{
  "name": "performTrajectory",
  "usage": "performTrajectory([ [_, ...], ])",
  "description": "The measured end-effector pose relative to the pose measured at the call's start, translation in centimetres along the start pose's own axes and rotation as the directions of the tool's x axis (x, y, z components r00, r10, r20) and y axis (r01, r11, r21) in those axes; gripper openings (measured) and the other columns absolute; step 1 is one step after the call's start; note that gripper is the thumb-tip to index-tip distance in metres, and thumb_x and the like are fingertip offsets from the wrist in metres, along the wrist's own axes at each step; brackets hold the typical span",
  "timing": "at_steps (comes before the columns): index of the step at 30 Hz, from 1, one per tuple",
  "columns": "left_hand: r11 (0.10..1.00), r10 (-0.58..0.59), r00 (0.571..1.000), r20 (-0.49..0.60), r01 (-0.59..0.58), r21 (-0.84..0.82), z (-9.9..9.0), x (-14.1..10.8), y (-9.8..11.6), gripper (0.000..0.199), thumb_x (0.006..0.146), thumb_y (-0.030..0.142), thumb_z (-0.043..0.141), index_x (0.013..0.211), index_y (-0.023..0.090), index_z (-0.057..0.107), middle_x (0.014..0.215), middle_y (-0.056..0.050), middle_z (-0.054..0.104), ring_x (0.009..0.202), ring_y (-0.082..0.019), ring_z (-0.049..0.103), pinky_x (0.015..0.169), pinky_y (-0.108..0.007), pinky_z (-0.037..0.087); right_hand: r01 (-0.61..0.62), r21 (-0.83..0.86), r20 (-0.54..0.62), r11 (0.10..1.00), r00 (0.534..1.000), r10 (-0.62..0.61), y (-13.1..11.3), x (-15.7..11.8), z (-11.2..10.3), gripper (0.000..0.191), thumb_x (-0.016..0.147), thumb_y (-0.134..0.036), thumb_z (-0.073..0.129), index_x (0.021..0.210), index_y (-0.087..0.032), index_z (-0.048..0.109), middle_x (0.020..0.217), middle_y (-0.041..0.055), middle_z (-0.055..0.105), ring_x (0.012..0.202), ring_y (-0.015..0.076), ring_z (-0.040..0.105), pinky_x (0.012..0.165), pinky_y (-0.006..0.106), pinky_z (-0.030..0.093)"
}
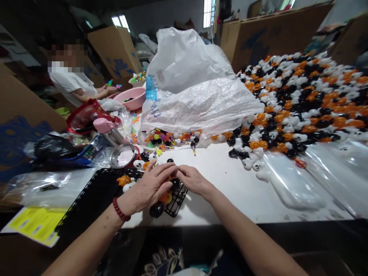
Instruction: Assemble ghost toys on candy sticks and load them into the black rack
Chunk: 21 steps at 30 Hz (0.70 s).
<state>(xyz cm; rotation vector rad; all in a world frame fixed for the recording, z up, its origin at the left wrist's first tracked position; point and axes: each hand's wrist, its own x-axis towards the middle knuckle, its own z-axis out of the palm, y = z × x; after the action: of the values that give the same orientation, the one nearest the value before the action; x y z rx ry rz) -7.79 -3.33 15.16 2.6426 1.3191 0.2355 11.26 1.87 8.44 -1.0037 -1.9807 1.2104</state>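
My left hand (156, 182), with a dark red bead bracelet at the wrist, reaches over a small cluster of pumpkin, ghost and black toy pieces. Its fingers are stretched out and nothing shows gripped in them. Beneath both hands is a black plastic rack (176, 201), partly covered by a black piece (156, 210) and an orange pumpkin piece (165, 197). From the other side my right hand (194, 179) bends its fingers in over the rack, close to my left fingertips. What those fingers close on is hidden. More pieces, including an orange one (123, 180), lie left of my left hand.
A large heap of orange, black and white toys (301, 96) covers the right side. Clear bags (296, 180) lie in front of it. White sacking (195, 88) stands behind. On the left are a metal bowl (123, 155), a pink-topped flask (107, 130) and a person (71, 84).
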Motion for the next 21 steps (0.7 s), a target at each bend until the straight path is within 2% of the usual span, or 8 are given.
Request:
performTrajectory([
  [3,1.000,-0.011,0.999,0.036,0.010,0.023,-0.1,0.0,0.1,0.046,0.102,0.032,0.035,0.148,0.029,0.036,0.152,-0.008,0.043,0.139,-0.022,0.040,0.120,-0.055,0.012,0.056,-0.080,-0.019,0.995,0.998,-0.058,0.6,-0.1,0.5,0.028,0.098,-0.026,0.040,0.087,-0.018,0.066,0.086,0.0023,0.064,0.081,0.0142,0.057,0.076,0.025,0.043],
  [6,0.999,-0.010,0.998,0.055,0.008,0.034,-0.1,0.2,0.4,0.042,0.102,0.033,0.036,0.143,0.029,0.043,0.148,-0.006,0.049,0.135,-0.021,0.044,0.119,-0.055,0.013,0.072,-0.140,-0.022,0.987,0.997,-0.075,1.2,-0.2,0.9,0.026,0.096,-0.019,0.043,0.083,-0.018,0.065,0.084,0.0025,0.061,0.080,0.0143,0.056,0.077,0.026,0.043],
  [11,0.996,0.014,1.000,-0.027,-0.011,0.094,0.3,0.2,-0.1,0.039,0.100,0.037,0.040,0.134,0.025,0.053,0.141,-0.008,0.056,0.129,-0.022,0.051,0.120,-0.052,0.014,0.034,-0.091,-0.004,0.995,0.999,-0.035,1.6,0.3,0.9,0.022,0.094,-0.018,0.050,0.082,-0.020,0.069,0.082,0.0000,0.063,0.081,0.0129,0.058,0.077,0.024,0.044],
  [17,0.982,0.123,0.985,-0.122,-0.104,0.158,1.6,0.5,-1.9,0.039,0.096,0.044,0.046,0.129,0.027,0.059,0.130,-0.003,0.066,0.121,-0.023,0.058,0.121,-0.047,0.017,-0.031,-0.119,-0.101,0.992,0.995,0.019,1.8,0.0,-0.3,0.018,0.094,-0.027,0.057,0.097,-0.022,0.074,0.091,0.0020,0.068,0.088,0.0133,0.061,0.082,0.024,0.045],
  [21,0.980,0.115,0.985,-0.129,-0.091,0.179,2.1,0.3,-2.5,0.043,0.096,0.046,0.044,0.131,0.025,0.059,0.133,-0.005,0.064,0.123,-0.024,0.058,0.121,-0.048,0.016,-0.089,-0.205,-0.182,0.975,0.982,0.051,3.2,-1.7,-2.4,0.018,0.095,-0.027,0.057,0.099,-0.019,0.073,0.095,0.0043,0.068,0.089,0.0139,0.062,0.085,0.026,0.046],
])
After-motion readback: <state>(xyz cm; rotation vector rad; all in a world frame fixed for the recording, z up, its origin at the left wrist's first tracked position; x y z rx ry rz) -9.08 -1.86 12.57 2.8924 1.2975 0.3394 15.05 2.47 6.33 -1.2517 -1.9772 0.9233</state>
